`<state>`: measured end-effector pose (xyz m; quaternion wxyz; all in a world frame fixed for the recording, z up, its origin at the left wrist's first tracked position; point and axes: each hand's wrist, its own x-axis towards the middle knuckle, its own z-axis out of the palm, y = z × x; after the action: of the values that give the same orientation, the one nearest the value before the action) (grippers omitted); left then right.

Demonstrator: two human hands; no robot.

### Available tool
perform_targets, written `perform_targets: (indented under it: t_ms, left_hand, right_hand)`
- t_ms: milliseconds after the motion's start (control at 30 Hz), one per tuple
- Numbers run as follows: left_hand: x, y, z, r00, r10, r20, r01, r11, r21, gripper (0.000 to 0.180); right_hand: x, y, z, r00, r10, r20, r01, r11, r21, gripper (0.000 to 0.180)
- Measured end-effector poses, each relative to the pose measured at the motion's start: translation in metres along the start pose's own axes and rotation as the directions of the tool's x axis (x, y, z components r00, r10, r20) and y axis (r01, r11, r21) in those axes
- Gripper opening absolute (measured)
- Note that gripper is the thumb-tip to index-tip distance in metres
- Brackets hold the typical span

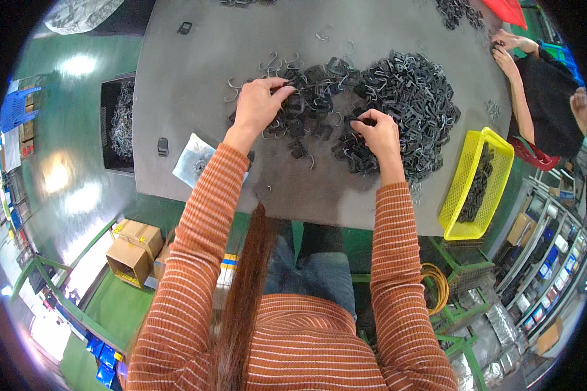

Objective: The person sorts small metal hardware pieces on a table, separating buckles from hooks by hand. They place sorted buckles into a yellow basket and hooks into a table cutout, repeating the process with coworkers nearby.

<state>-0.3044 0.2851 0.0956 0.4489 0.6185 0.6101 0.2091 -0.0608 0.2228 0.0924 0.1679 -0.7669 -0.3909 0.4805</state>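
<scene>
My left hand (259, 105) is over a loose cluster of black plastic buckles (318, 98) with silver wire hooks, thumb and forefinger closed on one black piece at its upper left side. My right hand (381, 135) pinches a small black buckle (353, 122) between thumb and fingertips. It is at the left edge of a big heap of black buckles with metal hooks (414, 98). The fingers partly hide both held pieces. Several bent silver hooks (270, 62) poke out around the smaller cluster.
A yellow plastic basket (451, 212) holding black parts stands at the table's right edge. On the left lie a white packet (188, 163) and a single black buckle (163, 146). A dark crate (107, 124) of metal parts sits beyond. Another person's hands (506, 55) work at far right.
</scene>
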Motion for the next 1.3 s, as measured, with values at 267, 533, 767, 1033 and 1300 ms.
perform_targets:
  t_ms: [267,533,767,1033,1300]
  left_hand:
    - [-0.001,-0.019,-0.016,0.938,-0.161,0.307,0.327,0.702,-0.633,0.027]
    - [-0.031,-0.055,-0.036,0.935,-0.291,0.205,0.355,0.737,-0.575,0.029]
    - [-0.080,-0.100,-0.037,0.927,-0.350,0.134,0.360,0.736,-0.573,0.020]
    - [-0.084,-0.078,-0.053,0.902,-0.427,0.068,0.392,0.743,-0.542,0.017]
    - [-0.089,-0.055,-0.043,0.909,-0.405,0.101,0.385,0.720,-0.577,0.021]
  right_hand:
    - [-0.015,0.009,0.037,0.968,-0.241,0.071,0.251,0.905,-0.342,0.032]
    - [-0.012,0.008,0.060,0.956,-0.293,-0.019,0.253,0.855,-0.453,0.030]
    - [-0.051,0.005,0.096,0.971,-0.139,0.194,0.189,0.946,-0.264,0.043]
    - [-0.055,-0.006,0.122,0.993,-0.117,-0.033,0.091,0.899,-0.429,0.048]
    - [-0.055,-0.011,0.104,0.993,-0.022,0.116,0.063,0.930,-0.362,0.032]
